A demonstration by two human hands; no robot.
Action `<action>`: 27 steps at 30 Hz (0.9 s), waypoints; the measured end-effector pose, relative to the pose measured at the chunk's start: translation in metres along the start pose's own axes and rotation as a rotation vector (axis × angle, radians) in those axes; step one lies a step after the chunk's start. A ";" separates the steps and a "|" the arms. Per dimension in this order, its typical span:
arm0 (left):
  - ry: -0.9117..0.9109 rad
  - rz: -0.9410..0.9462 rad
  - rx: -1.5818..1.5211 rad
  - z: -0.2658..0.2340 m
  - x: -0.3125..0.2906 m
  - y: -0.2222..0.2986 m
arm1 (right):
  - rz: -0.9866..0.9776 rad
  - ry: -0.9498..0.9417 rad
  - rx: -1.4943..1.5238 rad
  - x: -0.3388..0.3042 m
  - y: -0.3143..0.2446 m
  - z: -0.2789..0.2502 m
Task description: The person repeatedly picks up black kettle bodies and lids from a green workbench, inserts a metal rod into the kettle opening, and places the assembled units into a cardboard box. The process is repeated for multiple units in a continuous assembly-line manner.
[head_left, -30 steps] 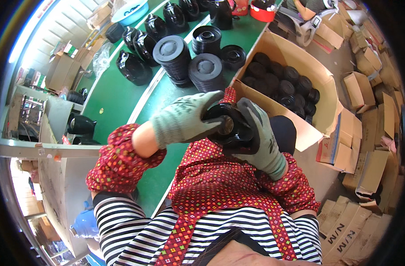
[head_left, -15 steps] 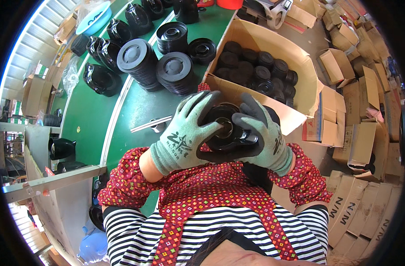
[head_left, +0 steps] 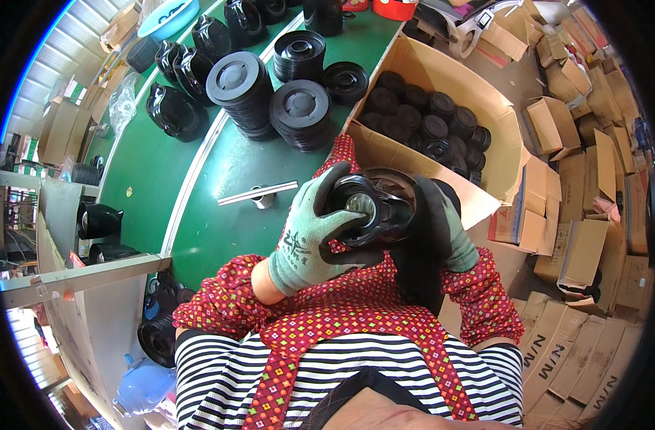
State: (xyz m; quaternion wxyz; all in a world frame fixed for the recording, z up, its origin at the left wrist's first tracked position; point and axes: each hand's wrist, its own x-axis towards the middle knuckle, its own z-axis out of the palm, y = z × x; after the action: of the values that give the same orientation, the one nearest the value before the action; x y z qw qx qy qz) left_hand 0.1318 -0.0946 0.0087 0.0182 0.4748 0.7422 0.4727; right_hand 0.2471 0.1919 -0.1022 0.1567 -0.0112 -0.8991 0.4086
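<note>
Close in front of my body I hold a glossy black jug-like plastic vessel [head_left: 393,219], tilted, with a round opening that shows a paler inside. My left hand [head_left: 309,233], in a green glove with dark-coated fingers, grips its left side, the thumb lying at the opening. On its right side is my right hand [head_left: 450,228], gloved the same way; its dark fingers merge with the black vessel and the dark cloth behind. To the left, a pale metal bar [head_left: 258,193] rests on a small round piece on the green table [head_left: 220,229].
Stacks of black round lids [head_left: 301,107] stand beyond my left hand, with several glossy black jugs [head_left: 175,112] behind them. An open carton [head_left: 485,93] of black round parts stands to the right. More cardboard boxes [head_left: 592,272] line the far right. A light-blue basin [head_left: 168,20] sits far left.
The vessel has turned in my hands, bringing its round opening toward the left. My right hand has shifted to the right side of the vessel, its fingers less visible. My view has shifted slightly.
</note>
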 end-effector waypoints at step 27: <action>-0.241 -0.824 0.049 -0.091 -0.074 -0.134 | 0.085 -0.198 0.290 0.045 -0.097 -0.019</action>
State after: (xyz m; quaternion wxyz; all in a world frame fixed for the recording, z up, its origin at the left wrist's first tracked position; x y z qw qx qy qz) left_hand 0.0368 -0.2243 -0.0687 0.2808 0.1906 0.8735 0.3491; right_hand 0.2199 0.1481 -0.0065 0.0498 0.0139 -0.8405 0.5393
